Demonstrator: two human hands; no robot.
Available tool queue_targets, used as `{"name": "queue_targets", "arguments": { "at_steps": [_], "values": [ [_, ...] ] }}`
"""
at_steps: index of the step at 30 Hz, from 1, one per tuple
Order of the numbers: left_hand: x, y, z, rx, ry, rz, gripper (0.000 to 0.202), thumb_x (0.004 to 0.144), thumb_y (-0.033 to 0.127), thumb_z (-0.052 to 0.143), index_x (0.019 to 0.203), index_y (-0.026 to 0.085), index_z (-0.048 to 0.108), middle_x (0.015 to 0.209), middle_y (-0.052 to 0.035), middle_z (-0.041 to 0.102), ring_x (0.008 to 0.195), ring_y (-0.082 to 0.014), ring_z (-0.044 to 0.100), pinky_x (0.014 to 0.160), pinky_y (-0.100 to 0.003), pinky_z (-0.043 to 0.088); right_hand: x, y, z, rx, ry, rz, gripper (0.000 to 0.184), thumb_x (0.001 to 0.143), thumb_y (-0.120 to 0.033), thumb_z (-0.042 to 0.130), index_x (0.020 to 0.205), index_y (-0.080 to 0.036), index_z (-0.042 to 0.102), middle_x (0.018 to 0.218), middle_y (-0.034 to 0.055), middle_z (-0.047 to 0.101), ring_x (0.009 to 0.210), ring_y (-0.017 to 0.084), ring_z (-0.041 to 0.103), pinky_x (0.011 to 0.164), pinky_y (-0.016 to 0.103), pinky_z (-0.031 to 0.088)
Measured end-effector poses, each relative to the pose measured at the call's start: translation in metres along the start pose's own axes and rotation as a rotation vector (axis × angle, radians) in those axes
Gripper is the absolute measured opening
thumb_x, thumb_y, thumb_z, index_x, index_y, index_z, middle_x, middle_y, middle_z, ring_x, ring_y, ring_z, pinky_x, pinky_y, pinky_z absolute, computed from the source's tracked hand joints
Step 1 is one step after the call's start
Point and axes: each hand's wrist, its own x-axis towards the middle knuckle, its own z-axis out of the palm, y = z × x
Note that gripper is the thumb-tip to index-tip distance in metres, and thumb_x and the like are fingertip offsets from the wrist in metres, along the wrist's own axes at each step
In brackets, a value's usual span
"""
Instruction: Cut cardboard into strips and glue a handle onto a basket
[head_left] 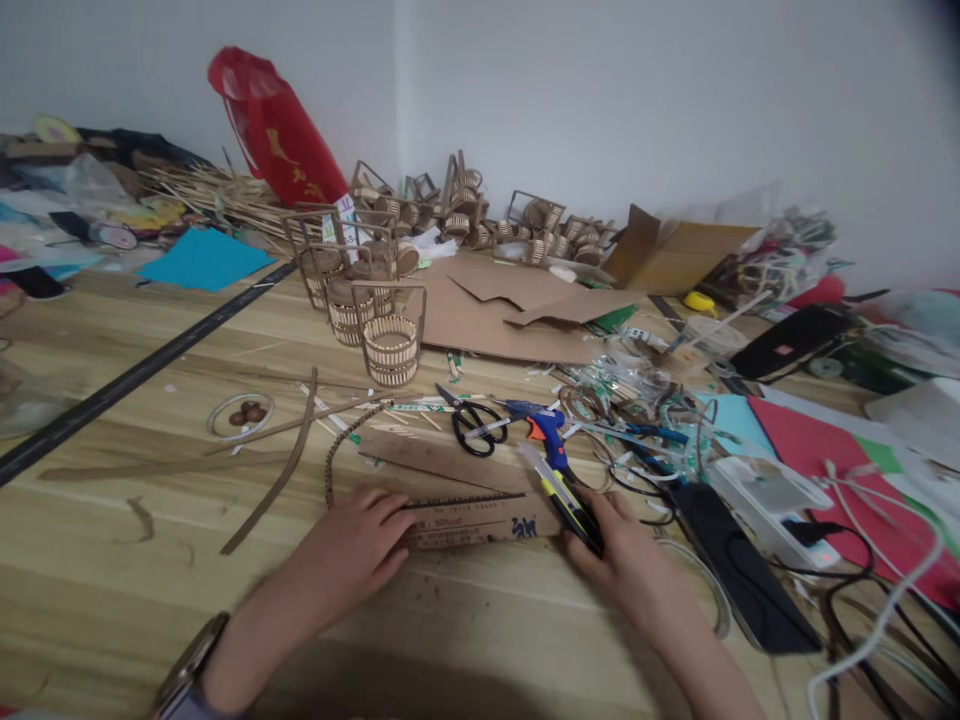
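Observation:
A printed cardboard strip [469, 525] lies flat on the wooden surface between my hands. My left hand [364, 540] grips its left end, fingers over the top and thumb at the near edge. In my right hand [619, 545] is a yellow-and-black utility knife [562, 502], its blade out and pointing up and left, over the strip's right end. A thin dark edge runs along the strip's far side. Just beyond lie another cardboard piece [435, 462], black-handled scissors [474, 425] and a blue glue gun [551, 430]. A curved corrugated strip [331, 455] stands near my left fingers.
Small wooden-slat baskets with handles [391, 350] stand beyond, and several more line the wall. Cardboard sheets [495, 315] lie behind the scissors. At right are a phone [742, 565], a power strip [772, 510] and tangled cables. Brown strips [289, 470] and a ring [241, 415] lie left.

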Motion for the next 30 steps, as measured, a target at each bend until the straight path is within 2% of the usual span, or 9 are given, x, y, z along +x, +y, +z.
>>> {"name": "queue_targets", "arguments": {
  "at_steps": [2, 6, 9, 11, 13, 17, 22, 28, 30],
  "values": [
    [-0.002, -0.006, 0.005, -0.012, 0.038, 0.05, 0.034, 0.096, 0.012, 0.05, 0.124, 0.019, 0.068, 0.118, -0.0114, 0.073, 0.109, -0.0287, 0.066, 0.095, -0.044, 0.053, -0.001, -0.002, -0.004, 0.033, 0.05, -0.024, 0.043, 0.087, -0.033, 0.055, 0.127, -0.02, 0.064, 0.098, 0.0085, 0.066, 0.082, 0.025, 0.07, 0.075, 0.036, 0.055],
    [0.006, -0.019, 0.008, 0.04, -0.004, 0.031, 0.036, 0.099, 0.007, 0.042, 0.114, 0.019, 0.072, 0.102, -0.0093, 0.075, 0.095, -0.0254, 0.069, 0.085, -0.037, 0.054, -0.003, -0.008, -0.011, 0.06, 0.145, -0.061, 0.039, 0.086, -0.03, 0.051, 0.122, -0.022, 0.064, 0.095, 0.0073, 0.064, 0.088, 0.026, 0.069, 0.081, 0.038, 0.055],
    [0.017, -0.025, 0.003, 0.088, 0.084, -0.003, 0.031, 0.102, 0.013, 0.046, 0.122, 0.019, 0.068, 0.11, -0.0109, 0.073, 0.103, -0.0277, 0.066, 0.091, -0.042, 0.051, -0.003, -0.008, -0.011, 0.071, 0.182, -0.038, 0.038, 0.087, -0.031, 0.049, 0.122, -0.022, 0.063, 0.101, 0.0097, 0.066, 0.095, 0.028, 0.069, 0.084, 0.039, 0.055],
    [0.022, -0.028, -0.001, 0.111, 0.171, -0.017, 0.031, 0.103, 0.022, 0.051, 0.131, 0.019, 0.063, 0.12, -0.0124, 0.07, 0.112, -0.029, 0.062, 0.097, -0.044, 0.048, -0.003, -0.007, -0.009, 0.078, 0.152, -0.053, 0.038, 0.089, -0.033, 0.05, 0.123, -0.022, 0.062, 0.104, 0.0103, 0.067, 0.096, 0.028, 0.069, 0.083, 0.039, 0.056],
    [0.025, -0.029, -0.005, 0.125, 0.196, -0.01, 0.035, 0.102, 0.03, 0.056, 0.134, 0.019, 0.06, 0.126, -0.0132, 0.068, 0.117, -0.0299, 0.059, 0.101, -0.046, 0.046, -0.002, -0.006, -0.004, 0.092, 0.112, -0.081, 0.037, 0.09, -0.034, 0.052, 0.124, -0.023, 0.061, 0.108, 0.0108, 0.067, 0.098, 0.027, 0.069, 0.084, 0.039, 0.056],
    [0.028, -0.027, -0.006, 0.113, 0.087, 0.049, 0.031, 0.095, 0.033, 0.067, 0.123, 0.018, 0.066, 0.123, -0.0119, 0.067, 0.115, -0.0295, 0.059, 0.1, -0.044, 0.046, 0.001, -0.012, 0.006, 0.145, 0.09, -0.114, 0.034, 0.088, -0.03, 0.055, 0.12, -0.024, 0.062, 0.114, 0.0111, 0.068, 0.105, 0.027, 0.07, 0.091, 0.04, 0.056],
    [0.031, -0.019, 0.002, 0.086, 0.028, 0.072, 0.03, 0.092, 0.023, 0.069, 0.121, 0.017, 0.066, 0.124, -0.012, 0.066, 0.112, -0.0277, 0.061, 0.098, -0.042, 0.048, 0.001, -0.017, 0.011, 0.135, 0.08, -0.113, 0.037, 0.089, -0.03, 0.052, 0.125, -0.023, 0.06, 0.118, 0.0116, 0.07, 0.106, 0.027, 0.071, 0.086, 0.038, 0.058],
    [0.03, -0.007, -0.007, 0.061, -0.088, 0.145, 0.037, 0.085, 0.022, 0.079, 0.12, 0.018, 0.069, 0.124, -0.0102, 0.068, 0.114, -0.0307, 0.061, 0.097, -0.043, 0.05, 0.001, -0.012, 0.014, 0.095, 0.05, -0.095, 0.04, 0.09, -0.03, 0.049, 0.127, -0.02, 0.059, 0.119, 0.0141, 0.07, 0.107, 0.029, 0.071, 0.089, 0.042, 0.057],
    [0.03, -0.006, -0.01, 0.059, -0.092, 0.16, 0.037, 0.085, 0.024, 0.08, 0.119, 0.019, 0.069, 0.123, -0.0094, 0.068, 0.113, -0.0302, 0.061, 0.096, -0.042, 0.05, 0.002, -0.011, 0.015, 0.059, 0.037, -0.076, 0.041, 0.09, -0.029, 0.049, 0.129, -0.021, 0.059, 0.12, 0.0135, 0.07, 0.106, 0.029, 0.071, 0.089, 0.042, 0.057]
  ]
}}
